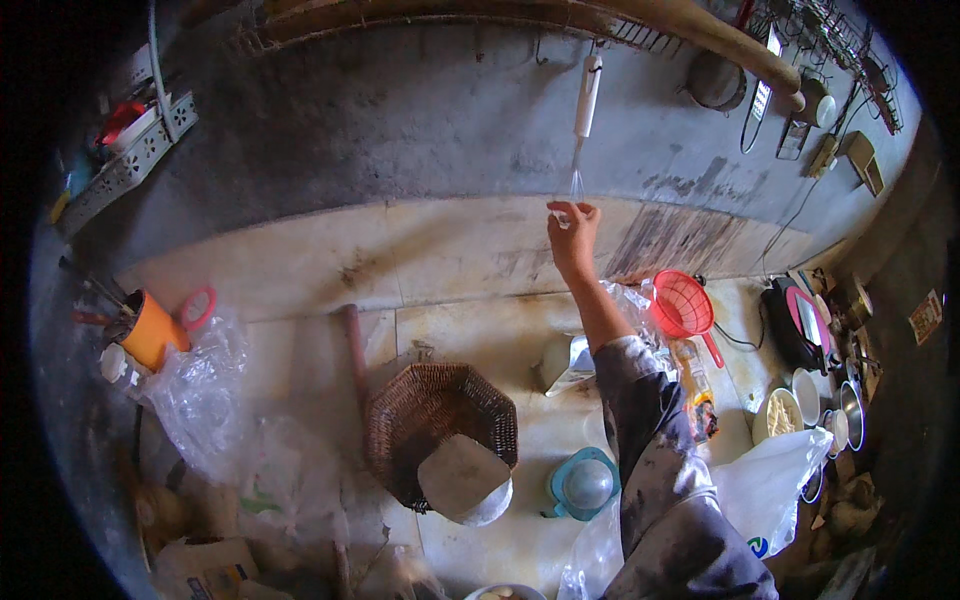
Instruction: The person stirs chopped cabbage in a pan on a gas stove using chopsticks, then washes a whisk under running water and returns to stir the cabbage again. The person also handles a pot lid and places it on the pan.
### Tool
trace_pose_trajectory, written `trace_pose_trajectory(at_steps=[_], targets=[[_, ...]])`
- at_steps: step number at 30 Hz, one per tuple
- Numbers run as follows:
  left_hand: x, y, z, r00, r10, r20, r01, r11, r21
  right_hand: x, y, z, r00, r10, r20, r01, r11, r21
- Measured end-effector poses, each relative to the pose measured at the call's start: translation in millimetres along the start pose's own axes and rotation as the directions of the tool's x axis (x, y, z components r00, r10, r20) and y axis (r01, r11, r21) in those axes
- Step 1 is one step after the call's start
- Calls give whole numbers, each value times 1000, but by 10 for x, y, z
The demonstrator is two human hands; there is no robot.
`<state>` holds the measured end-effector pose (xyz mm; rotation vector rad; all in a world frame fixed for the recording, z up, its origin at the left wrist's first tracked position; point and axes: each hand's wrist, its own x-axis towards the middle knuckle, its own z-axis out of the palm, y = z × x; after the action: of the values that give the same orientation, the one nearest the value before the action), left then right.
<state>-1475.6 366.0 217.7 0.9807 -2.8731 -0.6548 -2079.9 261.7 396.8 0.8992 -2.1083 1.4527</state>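
Observation:
My right hand (574, 236) reaches up to the wall, its fingers curled around the lower wire end of a whisk (587, 97). The whisk hangs upright, its white handle topmost near a hook under a wooden pole. Part of its wire loops is hidden by my fingers. My left hand is out of view. Below my arm on the tiled counter (465, 315) sits an eight-sided brown wicker basket (390, 442), with a pale rounded piece (463, 476) over its near rim. Right of the basket is a teal container with a clear domed top (587, 484).
A red plastic strainer (681, 304) lies beyond my forearm. Bowls, one holding pale strips (780, 412), and a white plastic bag (776, 480) crowd the right. An orange utensil holder (154, 330) and clear plastic bag (199, 397) stand left. A grater (760, 97) hangs upper right.

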Motion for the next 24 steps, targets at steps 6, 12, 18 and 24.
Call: trace_pose_trajectory(at_steps=[6, 12, 18, 24], targets=[[-54, 8, -8, 1000, 3, -10, -3, 1000, -6, -129, -280, -197, 937, 243, -252, -118, 896, 428], [-133, 30, -7, 1000, 5, -30, -5, 1000, -12, -56, -429, -496, 947, 131, -292, -91, 985, 144], [-299, 68, -49, 998, 0, -65, -2, 1000, -26, -227, -898, -881, 968, 234, 88, -247, 851, 463], [-874, 22, 5, 995, -3, -103, -3, 998, -57, -1125, -1836, -1899, 586, 253, 770, -810, 191, 554]])
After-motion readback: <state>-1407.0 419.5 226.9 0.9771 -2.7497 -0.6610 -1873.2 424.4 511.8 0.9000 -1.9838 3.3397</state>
